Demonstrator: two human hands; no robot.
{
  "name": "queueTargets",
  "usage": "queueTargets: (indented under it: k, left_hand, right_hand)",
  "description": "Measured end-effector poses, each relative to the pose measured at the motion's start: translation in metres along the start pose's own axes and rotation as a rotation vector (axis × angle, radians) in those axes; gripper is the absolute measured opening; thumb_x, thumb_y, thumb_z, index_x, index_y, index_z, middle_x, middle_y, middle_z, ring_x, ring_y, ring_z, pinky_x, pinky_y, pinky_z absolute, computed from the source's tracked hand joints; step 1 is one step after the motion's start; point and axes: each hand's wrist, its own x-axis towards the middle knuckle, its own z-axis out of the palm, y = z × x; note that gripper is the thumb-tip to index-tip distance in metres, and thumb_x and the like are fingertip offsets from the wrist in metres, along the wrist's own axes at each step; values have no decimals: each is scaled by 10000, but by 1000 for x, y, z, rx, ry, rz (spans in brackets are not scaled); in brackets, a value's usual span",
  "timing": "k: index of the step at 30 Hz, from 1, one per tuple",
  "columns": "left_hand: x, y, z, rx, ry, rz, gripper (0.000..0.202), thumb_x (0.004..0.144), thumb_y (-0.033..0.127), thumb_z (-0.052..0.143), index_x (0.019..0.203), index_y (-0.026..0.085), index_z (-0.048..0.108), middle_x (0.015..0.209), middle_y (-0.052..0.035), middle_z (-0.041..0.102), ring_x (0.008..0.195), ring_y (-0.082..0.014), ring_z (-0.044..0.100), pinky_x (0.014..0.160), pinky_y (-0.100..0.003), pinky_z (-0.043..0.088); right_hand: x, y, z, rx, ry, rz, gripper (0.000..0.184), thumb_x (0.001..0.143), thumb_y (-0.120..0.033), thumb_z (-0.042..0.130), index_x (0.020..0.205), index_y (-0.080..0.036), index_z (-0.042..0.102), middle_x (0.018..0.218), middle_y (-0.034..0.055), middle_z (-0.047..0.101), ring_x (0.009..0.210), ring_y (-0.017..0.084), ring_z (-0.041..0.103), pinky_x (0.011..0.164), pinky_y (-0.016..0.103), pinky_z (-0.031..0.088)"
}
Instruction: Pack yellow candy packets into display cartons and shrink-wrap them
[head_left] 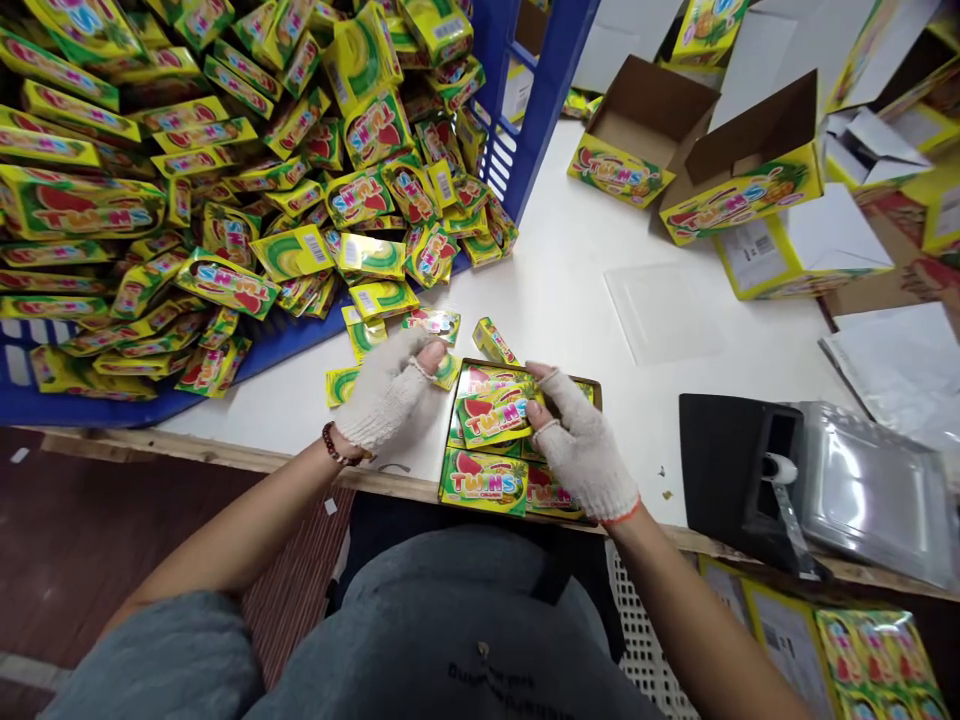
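My left hand (394,390), in a white fingerless glove, is closed at the left of a shallow open carton (454,440). A small yellow-green box (448,372) sticks out from under its thumb; the other fingers are mostly hidden. My right hand (581,450), gloved the same way, grips the right end of a small "TWINS" box (493,414) above the carton. Inside the carton lie several more such boxes, one at its front left (484,482). Several loose ones are on the table around my left hand, and another small box (495,341) rests just behind the carton.
A blue plastic basket (517,150) heaped with small boxes lies at the left. Open display cartons (742,190) stand at the back right. A clear plastic sheet (660,310) is on the white table (555,260). At right are a black tape dispenser (724,470) and clear plastic covers (870,490).
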Motion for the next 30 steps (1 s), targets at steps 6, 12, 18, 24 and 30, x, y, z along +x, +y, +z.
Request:
queueTargets:
  k: [6, 12, 18, 24, 30]
  left_hand:
    - [14, -39, -21, 707, -74, 162, 312, 846, 273, 589, 1127, 161, 662, 1168, -134, 670, 1084, -300, 608, 937, -445, 491]
    - [41, -60, -4, 961, -430, 373, 492, 795, 247, 633, 1284, 201, 602, 1338, -132, 612, 1254, -346, 532, 1030, -497, 427]
    - [48, -53, -19, 487, -196, 172, 506, 834, 434, 642, 1255, 158, 600, 1135, -140, 676, 1023, -300, 633, 933, -491, 504]
    - [3, 7, 4, -359, -206, 104, 472, 902, 446, 622, 1298, 190, 600, 1156, -95, 711, 995, -206, 669, 866, -335, 567]
    - [-1, -9, 15, -24, -34, 51, 264, 945, 383, 542, 963, 174, 702, 925, -68, 734, 873, -206, 669, 810, -363, 565]
  right_hand:
    - [-14, 4, 24, -354, 0, -94, 254, 933, -275, 574, 1143, -168, 667, 1109, 164, 676, 1044, 313, 642, 921, 517, 557]
    - [-13, 3, 35, -450, -242, -341, 415, 885, -155, 571, 1290, -96, 640, 1347, 211, 640, 1365, 402, 487, 1128, 655, 396]
    - [-8, 7, 7, -84, -64, -163, 492, 987, -281, 512, 1474, -212, 509, 1419, 142, 605, 1329, 283, 570, 1130, 502, 473]
    - [31, -13, 14, 280, -32, -19, 576, 979, -459, 545, 1505, -245, 454, 1479, 121, 562, 1328, 269, 573, 1109, 467, 499]
    - [56, 0, 8, 100, -33, -12, 415, 938, -324, 542, 1326, -205, 629, 1234, 88, 703, 1127, 236, 662, 996, 431, 541]
